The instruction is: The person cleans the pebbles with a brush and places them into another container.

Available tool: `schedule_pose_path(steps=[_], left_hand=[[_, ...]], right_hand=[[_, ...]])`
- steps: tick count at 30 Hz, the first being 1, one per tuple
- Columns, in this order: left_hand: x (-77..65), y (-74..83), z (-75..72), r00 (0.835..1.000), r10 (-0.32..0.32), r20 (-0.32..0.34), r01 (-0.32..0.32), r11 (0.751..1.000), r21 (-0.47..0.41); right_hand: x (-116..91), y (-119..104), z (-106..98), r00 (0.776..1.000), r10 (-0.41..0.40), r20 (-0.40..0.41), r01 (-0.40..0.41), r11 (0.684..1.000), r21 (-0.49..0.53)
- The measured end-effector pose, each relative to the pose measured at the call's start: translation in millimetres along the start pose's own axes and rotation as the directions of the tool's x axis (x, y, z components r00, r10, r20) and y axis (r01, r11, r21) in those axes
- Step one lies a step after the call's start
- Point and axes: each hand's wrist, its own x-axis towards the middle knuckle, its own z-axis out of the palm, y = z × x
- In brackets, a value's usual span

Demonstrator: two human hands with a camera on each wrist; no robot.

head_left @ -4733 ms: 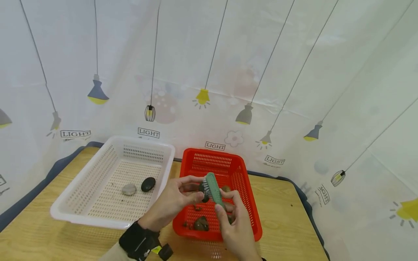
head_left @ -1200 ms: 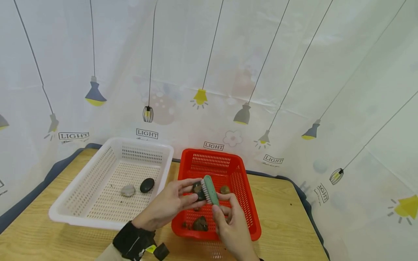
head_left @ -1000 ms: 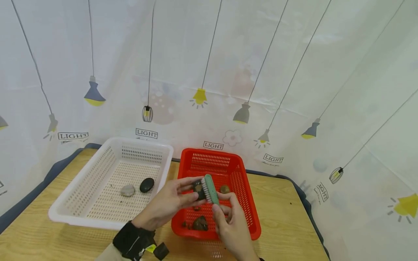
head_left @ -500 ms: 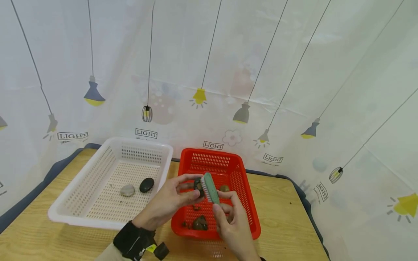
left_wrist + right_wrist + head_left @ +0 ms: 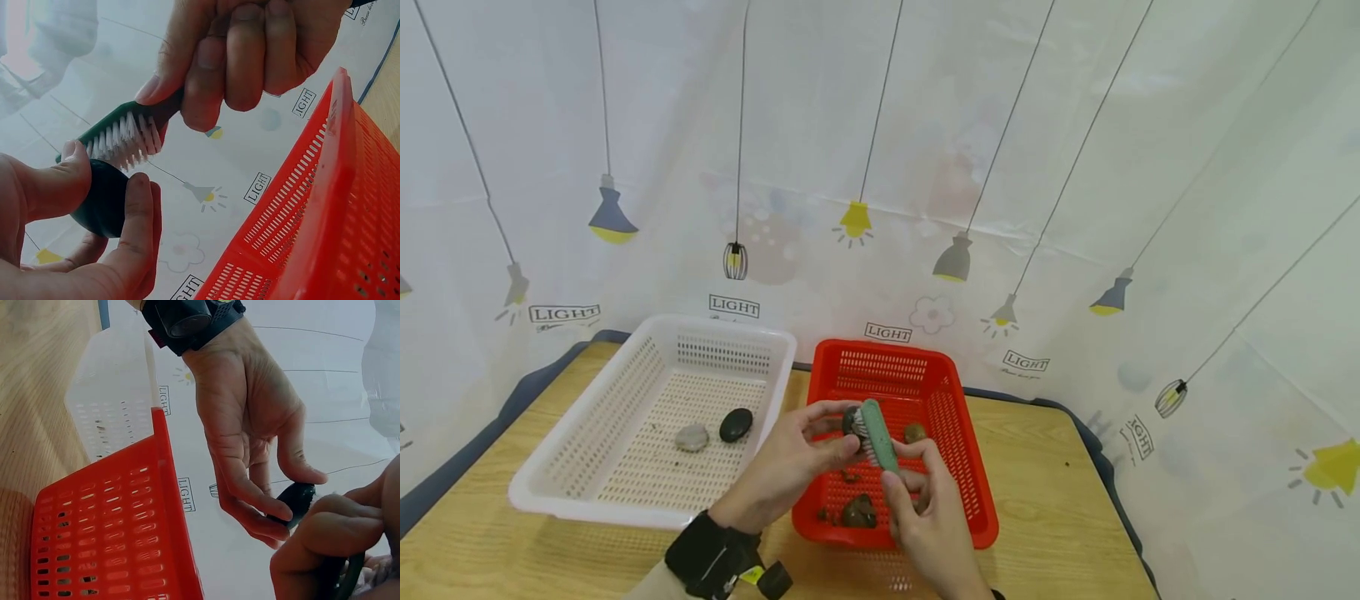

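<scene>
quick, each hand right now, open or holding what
Left hand: closed, holding a dark, smooth, rounded stone.
Right hand: closed, holding a green brush with white bristles.

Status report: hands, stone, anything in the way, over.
Left hand pinching dark stone. Right hand gripping green brush, bristles at stone. Stone over red basket in head view. Possibly in the way: left thumb, close beside bristles.

Left basket [image 5: 602, 511] and right basket [image 5: 970, 467] sit side by side on the tabletop [image 5: 1052, 500], backdrop [image 5: 1052, 208] behind. Left one's got two stones [image 5: 735, 425] near each other. Left hand [image 5: 788, 458], right hand [image 5: 927, 502], brush [image 5: 879, 437] and held stone [image 5: 103, 203] are over the right one; loose stones [image 5: 858, 512] inside, hard to count.
</scene>
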Motion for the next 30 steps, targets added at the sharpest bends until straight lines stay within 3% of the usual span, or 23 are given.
schedule_pose_path(steps=[9, 15, 21, 26, 30], left_hand=[[-0.9, -2.2, 5.4, 0.999, -0.026, -0.035, 0.030, 0.991, 0.128], [-1.7, -2.4, 2.0, 0.999, -0.034, -0.017, 0.035, 0.994, 0.104], [0.2, -0.6, 5.8, 0.998, -0.031, -0.057, 0.032, 0.999, 0.022], [0.8, -3.3, 9.0, 0.999, -0.030, -0.043, 0.033, 0.996, 0.080], [-0.1, -3.4, 8.4, 0.999, -0.032, -0.005, 0.032, 0.995, 0.099]], right_hand=[[1.9, 1.2, 2.9, 0.999, 0.017, -0.030, -0.017, 1.000, 0.008], [3.6, 3.7, -0.3, 0.997, 0.062, -0.036, -0.061, 0.998, 0.034], [0.6, 2.2, 1.2, 0.997, 0.066, -0.028, -0.065, 0.997, 0.039], [1.9, 2.2, 3.0, 0.998, 0.056, -0.034, -0.054, 0.996, 0.066], [5.0, 4.2, -0.5, 0.995, 0.095, -0.041, -0.091, 0.992, 0.090]])
